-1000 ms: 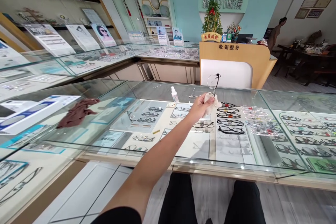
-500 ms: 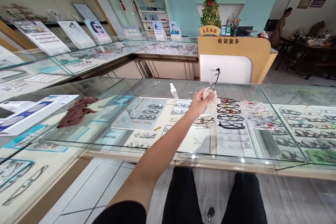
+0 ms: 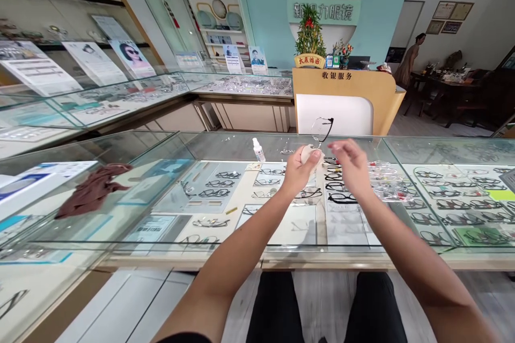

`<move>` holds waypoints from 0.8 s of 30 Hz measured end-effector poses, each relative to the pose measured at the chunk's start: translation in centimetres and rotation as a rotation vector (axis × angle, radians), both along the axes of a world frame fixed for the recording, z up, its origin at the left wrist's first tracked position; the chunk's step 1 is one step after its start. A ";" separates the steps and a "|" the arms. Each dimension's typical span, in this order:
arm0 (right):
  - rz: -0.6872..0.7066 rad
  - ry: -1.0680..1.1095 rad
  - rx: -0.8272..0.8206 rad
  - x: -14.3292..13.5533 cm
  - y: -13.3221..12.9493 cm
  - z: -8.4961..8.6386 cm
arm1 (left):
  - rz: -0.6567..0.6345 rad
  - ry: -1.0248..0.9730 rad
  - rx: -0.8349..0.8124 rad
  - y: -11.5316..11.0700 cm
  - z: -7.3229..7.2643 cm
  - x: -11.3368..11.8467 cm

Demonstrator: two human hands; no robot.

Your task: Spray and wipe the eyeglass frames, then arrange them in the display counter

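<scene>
My left hand [image 3: 300, 171] is closed on a pale cloth [image 3: 309, 155] wrapped around the lower part of a pair of glasses. One clear lens and the dark frame [image 3: 330, 127] of these glasses stick up above the cloth. Just to the right, my right hand [image 3: 352, 163] is slightly blurred, with its fingers bent and apart, near the glasses and holding nothing visible. Both hands are above the glass top of a display case [image 3: 298, 225]. A small white spray bottle [image 3: 258, 151] stands upright on the glass, left of my hands.
A crumpled brown cloth [image 3: 94, 187] lies on the glass at the left. Rows of eyeglasses [image 3: 341, 197] lie inside the case. Behind are a wooden counter [image 3: 344, 86] with a plant [image 3: 309, 35] and, at the far right, a person [image 3: 409, 61].
My right hand has come into view from the right, close to the glasses. My left hand still holds the cloth and glasses. The camera view has shifted slightly.
</scene>
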State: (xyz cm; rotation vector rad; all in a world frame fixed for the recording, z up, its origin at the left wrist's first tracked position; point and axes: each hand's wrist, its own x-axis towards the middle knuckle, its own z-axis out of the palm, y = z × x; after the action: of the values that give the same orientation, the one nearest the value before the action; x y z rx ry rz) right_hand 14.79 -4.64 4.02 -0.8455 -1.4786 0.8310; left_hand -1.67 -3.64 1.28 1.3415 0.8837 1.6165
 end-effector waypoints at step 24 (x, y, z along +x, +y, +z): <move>0.364 0.374 -0.397 -1.6 1.6 -2.3 | -0.039 0.125 0.020 -0.2 -1.1 0.3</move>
State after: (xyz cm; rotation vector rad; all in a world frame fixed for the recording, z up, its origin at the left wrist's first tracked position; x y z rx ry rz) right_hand 13.16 -3.07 1.67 -0.6626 -1.1626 1.5040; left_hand -1.39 -3.82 0.14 1.4785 0.9110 1.5286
